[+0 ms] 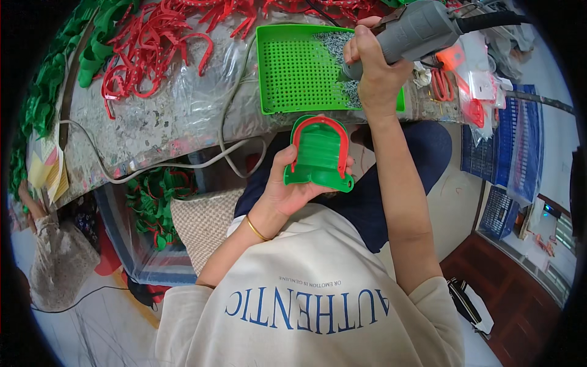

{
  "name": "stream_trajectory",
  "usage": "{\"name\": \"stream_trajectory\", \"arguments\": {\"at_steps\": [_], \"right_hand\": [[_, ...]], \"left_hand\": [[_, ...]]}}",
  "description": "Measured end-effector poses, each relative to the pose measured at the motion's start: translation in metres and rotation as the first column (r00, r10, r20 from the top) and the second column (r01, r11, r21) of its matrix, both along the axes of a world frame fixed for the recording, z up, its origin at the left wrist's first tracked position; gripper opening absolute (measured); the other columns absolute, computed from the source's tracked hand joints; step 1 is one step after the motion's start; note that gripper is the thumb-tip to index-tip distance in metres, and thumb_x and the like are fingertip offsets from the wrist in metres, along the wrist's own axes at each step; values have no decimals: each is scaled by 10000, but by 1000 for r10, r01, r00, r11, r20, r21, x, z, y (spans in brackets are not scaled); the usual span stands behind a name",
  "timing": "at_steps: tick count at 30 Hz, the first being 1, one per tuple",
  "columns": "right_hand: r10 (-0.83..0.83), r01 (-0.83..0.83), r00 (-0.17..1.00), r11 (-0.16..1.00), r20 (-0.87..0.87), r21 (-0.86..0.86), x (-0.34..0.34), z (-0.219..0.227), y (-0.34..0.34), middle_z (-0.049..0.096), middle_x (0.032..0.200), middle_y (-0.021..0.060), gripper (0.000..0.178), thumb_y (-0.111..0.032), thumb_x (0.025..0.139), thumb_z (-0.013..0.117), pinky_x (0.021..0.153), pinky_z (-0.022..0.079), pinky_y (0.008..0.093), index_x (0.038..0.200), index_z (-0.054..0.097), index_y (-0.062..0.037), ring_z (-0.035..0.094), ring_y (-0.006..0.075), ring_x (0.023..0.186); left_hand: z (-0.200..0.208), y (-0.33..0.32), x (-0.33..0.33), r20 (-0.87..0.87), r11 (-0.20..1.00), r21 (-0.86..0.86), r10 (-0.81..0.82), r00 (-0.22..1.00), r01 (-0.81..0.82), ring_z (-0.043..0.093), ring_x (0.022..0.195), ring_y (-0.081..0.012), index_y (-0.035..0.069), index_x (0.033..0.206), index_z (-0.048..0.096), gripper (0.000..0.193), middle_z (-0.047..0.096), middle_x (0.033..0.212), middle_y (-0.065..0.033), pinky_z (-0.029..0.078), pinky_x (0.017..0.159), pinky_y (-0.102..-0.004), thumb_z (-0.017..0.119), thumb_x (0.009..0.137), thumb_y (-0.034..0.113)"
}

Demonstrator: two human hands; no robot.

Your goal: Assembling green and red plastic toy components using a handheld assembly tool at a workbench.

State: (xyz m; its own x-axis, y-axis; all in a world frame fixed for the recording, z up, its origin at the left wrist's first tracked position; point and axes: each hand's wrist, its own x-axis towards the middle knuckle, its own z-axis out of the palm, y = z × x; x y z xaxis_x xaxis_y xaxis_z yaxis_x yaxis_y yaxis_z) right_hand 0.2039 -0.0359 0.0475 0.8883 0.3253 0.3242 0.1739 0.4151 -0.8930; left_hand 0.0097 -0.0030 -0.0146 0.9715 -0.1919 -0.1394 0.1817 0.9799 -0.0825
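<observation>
My left hand (284,192) is closed around a curved green plastic piece (320,150), held above my lap. A red U-shaped plastic strip (343,147) lies along the inside of its arched edge. Out over the worktable, my right hand (376,79) grips a grey electric screwdriver (422,33) with a black cable. Its front end points down into a bright green perforated tray (263,73). Small silver pieces that look like screws (333,46) are heaped at the tray's right side; the tool's tip is at this heap, and the exact contact is hidden.
Red strips (153,55) pile on the far left of the table, beside green parts (46,85). A pale cable (226,110) loops over the front edge. Below stands a lined bin (140,269) with green parts. Blue crates (513,140) stand right. Another person's sleeve (64,263) shows left.
</observation>
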Motion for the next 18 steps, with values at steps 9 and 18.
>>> {"name": "stream_trajectory", "arguments": {"at_steps": [9,18], "right_hand": [[-29,30,999,999,24,-36,-1,-6,3,499,639,35,143,-1,849,592,524,413,282,973,540,46,474,116,539],[-24,27,995,999,96,-27,1,-7,3,486,641,29,159,-34,859,586,527,397,282,990,534,43,457,119,530]], "left_hand": [[-1,1,-1,-33,1000,-21,-8,999,7,534,1137,-376,-28,1349,371,758,499,1249,-273,454,963,-502,589,816,465],[-7,-1,-1,-45,1000,-15,-1,999,0,530,1147,-368,-30,1352,369,761,497,1261,-256,451,966,-511,589,817,465]]}}
